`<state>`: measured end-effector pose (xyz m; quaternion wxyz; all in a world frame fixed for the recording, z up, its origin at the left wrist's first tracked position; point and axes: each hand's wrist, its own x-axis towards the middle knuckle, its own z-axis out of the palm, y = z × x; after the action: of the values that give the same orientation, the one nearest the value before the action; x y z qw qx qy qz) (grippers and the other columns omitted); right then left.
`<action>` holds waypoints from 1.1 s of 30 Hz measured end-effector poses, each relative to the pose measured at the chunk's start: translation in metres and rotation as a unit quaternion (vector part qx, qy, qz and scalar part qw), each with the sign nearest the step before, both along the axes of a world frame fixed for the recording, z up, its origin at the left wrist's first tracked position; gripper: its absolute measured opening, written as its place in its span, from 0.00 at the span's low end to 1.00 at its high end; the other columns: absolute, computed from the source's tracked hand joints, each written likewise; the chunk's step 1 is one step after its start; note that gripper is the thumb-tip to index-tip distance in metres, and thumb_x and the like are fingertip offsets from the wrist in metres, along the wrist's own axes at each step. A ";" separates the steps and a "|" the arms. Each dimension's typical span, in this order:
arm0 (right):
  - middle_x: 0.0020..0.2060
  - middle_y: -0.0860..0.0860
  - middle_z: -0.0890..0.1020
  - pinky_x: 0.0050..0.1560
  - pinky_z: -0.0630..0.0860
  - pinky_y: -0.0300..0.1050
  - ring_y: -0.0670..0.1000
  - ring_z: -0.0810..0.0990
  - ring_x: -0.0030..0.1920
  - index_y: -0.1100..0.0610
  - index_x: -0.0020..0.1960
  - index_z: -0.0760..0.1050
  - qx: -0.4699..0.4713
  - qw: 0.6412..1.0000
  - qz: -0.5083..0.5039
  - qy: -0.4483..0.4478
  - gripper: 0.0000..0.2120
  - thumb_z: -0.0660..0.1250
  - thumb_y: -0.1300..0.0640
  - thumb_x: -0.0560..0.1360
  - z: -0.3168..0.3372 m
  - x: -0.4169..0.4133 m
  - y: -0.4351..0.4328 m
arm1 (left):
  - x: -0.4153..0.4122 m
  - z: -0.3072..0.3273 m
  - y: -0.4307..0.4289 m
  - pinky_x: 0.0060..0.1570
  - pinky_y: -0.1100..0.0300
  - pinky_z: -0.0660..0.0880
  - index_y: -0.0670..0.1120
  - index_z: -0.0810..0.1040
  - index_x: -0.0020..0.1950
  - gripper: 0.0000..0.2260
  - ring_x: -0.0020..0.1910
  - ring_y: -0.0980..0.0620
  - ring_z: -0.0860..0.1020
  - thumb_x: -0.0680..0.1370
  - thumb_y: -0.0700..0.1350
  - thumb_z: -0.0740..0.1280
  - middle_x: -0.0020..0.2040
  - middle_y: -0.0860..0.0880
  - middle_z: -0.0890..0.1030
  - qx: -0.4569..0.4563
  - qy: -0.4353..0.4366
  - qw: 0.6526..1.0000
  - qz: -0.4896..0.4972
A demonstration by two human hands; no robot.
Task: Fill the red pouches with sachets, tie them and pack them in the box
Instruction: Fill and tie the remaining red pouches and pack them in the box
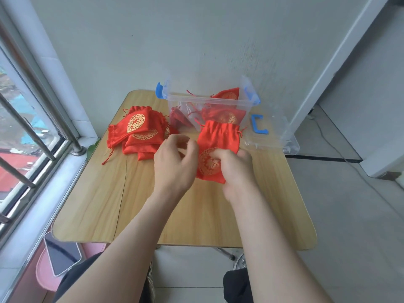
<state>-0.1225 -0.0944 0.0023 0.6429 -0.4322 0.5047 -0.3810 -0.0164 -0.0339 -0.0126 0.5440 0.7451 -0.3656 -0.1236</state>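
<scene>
**A:** How far along is the person?

**B:** Partway, judging from how things lie. Nearest the camera, the right hand (237, 169) grips the lower half of one red pouch (219, 136). Its fingers curl over the gold emblem and hold the pouch just above the bench (105, 193).

**A:** And the other one?

**B:** The left hand (175, 162) sits at the pouch's left edge, with fingers and thumb curved toward each other. The fingertips are hidden, so whether it pinches a cord, a sachet or nothing cannot be told.

**A:** Is that pouch finished?

**B:** No. Its mouth points away from the person, gathered but not drawn tight, and the cords hang loose at the sides. It looks rather flat, and no sachet shows anywhere.

**A:** What remains?

**B:** Beyond the hands, to the left, a pile of pouches (135, 132) lies flat on the bench, and these probably await filling and tying.

**A:** And what is done?

**B:** Farther back the clear box (196, 100) stands open with several packed pouches (220, 115) inside. Its lid (271, 141) lies just beside it on the right. So some of the work is done, and the pile suggests plenty is left.
</scene>
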 end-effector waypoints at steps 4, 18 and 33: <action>0.43 0.56 0.90 0.39 0.85 0.46 0.54 0.89 0.42 0.59 0.46 0.87 -0.043 0.995 0.074 0.056 0.05 0.74 0.65 0.73 0.001 -0.006 0.001 | 0.002 0.005 -0.008 0.41 0.53 0.71 0.43 0.74 0.39 0.26 0.35 0.52 0.71 0.82 0.65 0.61 0.35 0.54 0.74 0.023 0.211 0.977 -0.033; 0.49 0.48 0.90 0.59 0.84 0.55 0.50 0.88 0.53 0.54 0.53 0.87 -0.081 0.996 0.000 0.040 0.18 0.67 0.41 0.83 -0.009 0.000 -0.027 | 0.000 0.004 -0.030 0.42 0.57 0.75 0.46 0.85 0.48 0.12 0.38 0.54 0.77 0.85 0.51 0.67 0.40 0.51 0.82 -0.063 0.302 0.951 0.009; 0.49 0.51 0.90 0.61 0.84 0.63 0.56 0.89 0.55 0.50 0.49 0.89 0.023 0.997 -0.030 -0.066 0.09 0.76 0.45 0.77 -0.007 0.007 -0.039 | 0.006 0.015 -0.037 0.60 0.51 0.79 0.52 0.91 0.49 0.06 0.54 0.49 0.85 0.78 0.47 0.73 0.49 0.52 0.88 -0.095 0.441 0.891 0.041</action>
<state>-0.1156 -0.1336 -0.0049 0.6728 -0.3759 0.4824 -0.4163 -0.0109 -0.0709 0.0024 0.7219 0.5730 -0.0671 -0.3820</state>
